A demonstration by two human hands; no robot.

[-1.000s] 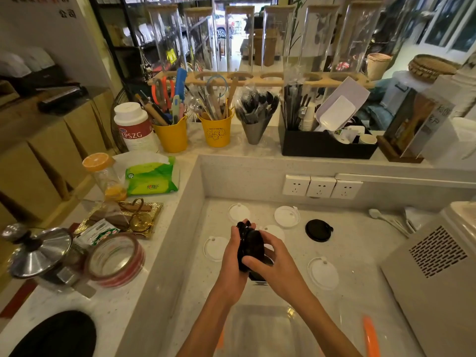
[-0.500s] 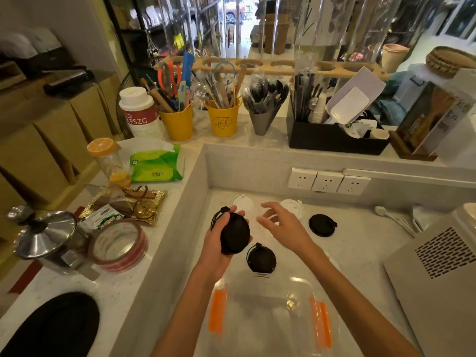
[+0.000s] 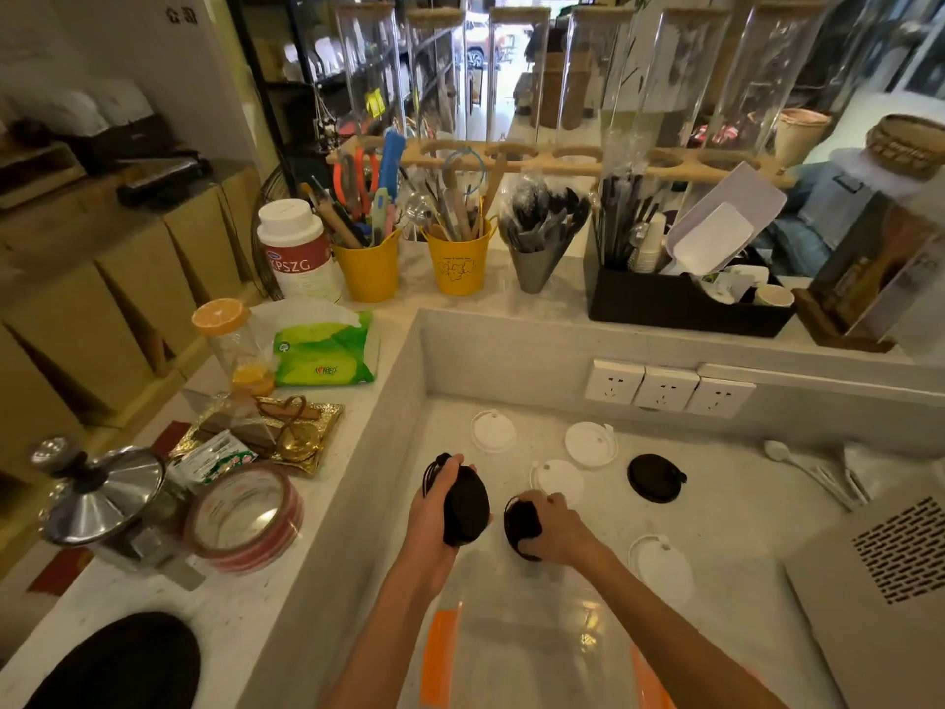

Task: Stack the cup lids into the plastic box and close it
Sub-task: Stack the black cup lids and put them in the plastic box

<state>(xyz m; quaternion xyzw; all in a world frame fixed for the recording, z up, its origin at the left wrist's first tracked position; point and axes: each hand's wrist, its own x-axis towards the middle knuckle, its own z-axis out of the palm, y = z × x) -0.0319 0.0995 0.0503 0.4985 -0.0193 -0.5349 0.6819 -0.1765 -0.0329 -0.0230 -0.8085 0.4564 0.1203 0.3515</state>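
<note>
Black lid (image 3: 520,529) half hidden under right hand (image 3: 555,527); grip unclear.

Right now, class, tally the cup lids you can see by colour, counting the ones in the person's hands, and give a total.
Black lids: 3, one stack counted as one in the left hand, one under the right hand, one on the counter.
White lids: 4.
Total: 7.

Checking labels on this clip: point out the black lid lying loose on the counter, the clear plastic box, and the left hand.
black lid (image 3: 655,477), head view, top face.
clear plastic box (image 3: 532,652), head view, transparent top.
left hand (image 3: 440,509), head view, back of hand.
</note>
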